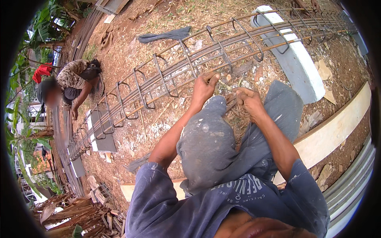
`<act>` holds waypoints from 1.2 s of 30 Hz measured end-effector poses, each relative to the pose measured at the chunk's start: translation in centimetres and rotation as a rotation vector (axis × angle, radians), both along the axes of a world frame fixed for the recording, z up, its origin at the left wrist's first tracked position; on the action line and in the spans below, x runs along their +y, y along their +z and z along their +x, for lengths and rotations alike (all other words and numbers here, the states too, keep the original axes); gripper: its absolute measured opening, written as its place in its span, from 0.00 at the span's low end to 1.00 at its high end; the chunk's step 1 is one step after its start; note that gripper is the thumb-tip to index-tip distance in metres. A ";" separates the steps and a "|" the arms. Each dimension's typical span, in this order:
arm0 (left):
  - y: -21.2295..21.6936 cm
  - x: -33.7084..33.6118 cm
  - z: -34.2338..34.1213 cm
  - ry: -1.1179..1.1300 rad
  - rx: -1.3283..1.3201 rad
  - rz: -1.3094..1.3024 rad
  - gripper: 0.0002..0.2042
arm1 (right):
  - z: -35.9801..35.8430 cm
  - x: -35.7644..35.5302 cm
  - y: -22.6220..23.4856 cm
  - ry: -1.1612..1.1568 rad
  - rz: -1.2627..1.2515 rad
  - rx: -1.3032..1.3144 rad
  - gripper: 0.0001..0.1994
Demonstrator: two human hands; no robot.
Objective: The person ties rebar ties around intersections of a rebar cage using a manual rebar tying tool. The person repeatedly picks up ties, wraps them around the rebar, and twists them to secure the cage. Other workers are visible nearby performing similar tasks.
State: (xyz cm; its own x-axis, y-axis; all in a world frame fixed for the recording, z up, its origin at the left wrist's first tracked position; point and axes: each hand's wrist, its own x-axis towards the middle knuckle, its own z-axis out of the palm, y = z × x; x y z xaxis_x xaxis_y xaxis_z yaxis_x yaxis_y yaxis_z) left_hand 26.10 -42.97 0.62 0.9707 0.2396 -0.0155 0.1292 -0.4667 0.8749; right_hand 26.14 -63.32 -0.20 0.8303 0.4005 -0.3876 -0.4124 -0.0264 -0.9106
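At rebar cage (pixel 222 51), left hand (pixel 204 87) pinching wire (thin), right hand (pixel 249 99) fisted

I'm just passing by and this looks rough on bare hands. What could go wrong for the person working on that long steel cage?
The left hand and right hand are bare against the rebar cage, so a rod or wire end might scratch or prick them. The cage rests on white blocks; a hard pull could shift it. Another person crouches close to the same cage, so any movement may reach their hands too.
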 end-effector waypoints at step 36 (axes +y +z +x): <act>-1.6 -4.6 6.5 -0.337 -0.358 0.542 0.22 | 4.6 1.8 -8.9 -1.013 0.885 0.662 0.19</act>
